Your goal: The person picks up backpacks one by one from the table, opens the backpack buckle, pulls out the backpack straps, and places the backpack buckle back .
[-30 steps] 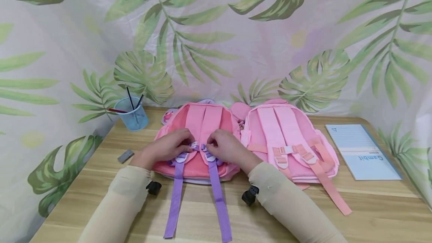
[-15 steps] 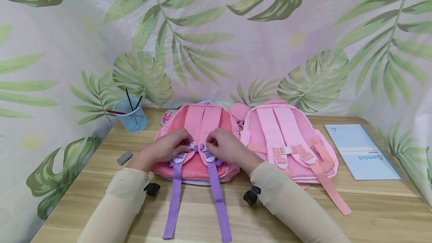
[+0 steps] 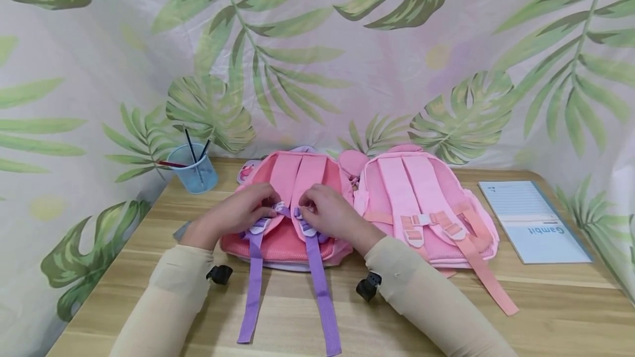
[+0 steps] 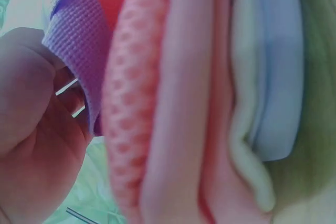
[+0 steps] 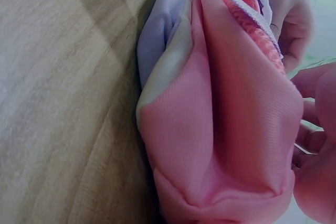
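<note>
A coral-pink backpack (image 3: 288,248) lies back panel up in the head view, its shoulder straps towards me. My left hand (image 3: 233,215) pinches the left chest strap (image 3: 284,211), purple with a white buckle piece. On the other side my right hand (image 3: 331,212) pinches the right chest strap (image 3: 297,214), also purple; a gap separates the two. Purple webbing tails (image 3: 319,291) hang from white adjusters onto the table. Purple webbing (image 4: 86,51) passes close to the left palm in the left wrist view. The bag's side pocket (image 5: 247,103) fills the right wrist view, hiding the right fingertips.
A lighter pink backpack (image 3: 369,197) with peach straps lies to the right, its chest buckle joined. Further right is a blue notebook (image 3: 536,222). A blue mesh pencil cup (image 3: 198,178) stands back left, and a grey eraser (image 3: 181,231) is partly behind my left forearm.
My left hand has shifted slightly left and up with the left chest strap, and that side's purple tail has swung left. The right hand has risen a little, still pinching its strap.
</note>
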### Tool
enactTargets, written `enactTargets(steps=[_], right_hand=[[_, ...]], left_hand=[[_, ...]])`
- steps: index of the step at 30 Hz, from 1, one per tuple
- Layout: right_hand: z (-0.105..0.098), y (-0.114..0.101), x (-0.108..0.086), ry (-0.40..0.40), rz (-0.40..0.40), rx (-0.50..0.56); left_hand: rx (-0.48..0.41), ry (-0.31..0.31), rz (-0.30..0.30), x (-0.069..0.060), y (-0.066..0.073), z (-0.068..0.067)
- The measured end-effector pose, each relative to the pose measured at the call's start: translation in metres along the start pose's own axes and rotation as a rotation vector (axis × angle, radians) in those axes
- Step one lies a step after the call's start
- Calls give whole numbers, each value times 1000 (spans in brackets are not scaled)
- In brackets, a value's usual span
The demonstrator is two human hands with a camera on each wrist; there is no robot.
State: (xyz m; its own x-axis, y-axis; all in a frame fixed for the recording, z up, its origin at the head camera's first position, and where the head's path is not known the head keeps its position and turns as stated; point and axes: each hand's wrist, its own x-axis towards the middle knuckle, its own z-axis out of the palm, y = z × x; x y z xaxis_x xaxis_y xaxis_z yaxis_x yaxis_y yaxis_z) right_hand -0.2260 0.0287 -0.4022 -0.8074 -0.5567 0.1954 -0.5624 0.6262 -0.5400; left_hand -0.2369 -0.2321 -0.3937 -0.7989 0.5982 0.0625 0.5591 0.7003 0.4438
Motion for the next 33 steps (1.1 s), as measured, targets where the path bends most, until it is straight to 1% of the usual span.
enactTargets(steps=[6,12,16,22,27,30,33], right_hand=[[-1,-1,3,9,-10,33],[-3,-5,5,20,-36,39],[-4,-8,8,14,-46,32],[-3,-13,13,-22,-22,8],[1,-14,16,-45,17,25],[3,-15,18,-53,45,25],[6,-15,21,-54,53,21]], left_hand=[[-27,4,-3,-1,0,-6],[-56,4,-31,-2,1,-12],[-47,22,-11,-1,2,-15],[-46,39,9,-1,3,-20],[-53,57,22,-1,4,-25],[-54,58,21,-1,4,-27],[-54,57,18,0,4,-29]])
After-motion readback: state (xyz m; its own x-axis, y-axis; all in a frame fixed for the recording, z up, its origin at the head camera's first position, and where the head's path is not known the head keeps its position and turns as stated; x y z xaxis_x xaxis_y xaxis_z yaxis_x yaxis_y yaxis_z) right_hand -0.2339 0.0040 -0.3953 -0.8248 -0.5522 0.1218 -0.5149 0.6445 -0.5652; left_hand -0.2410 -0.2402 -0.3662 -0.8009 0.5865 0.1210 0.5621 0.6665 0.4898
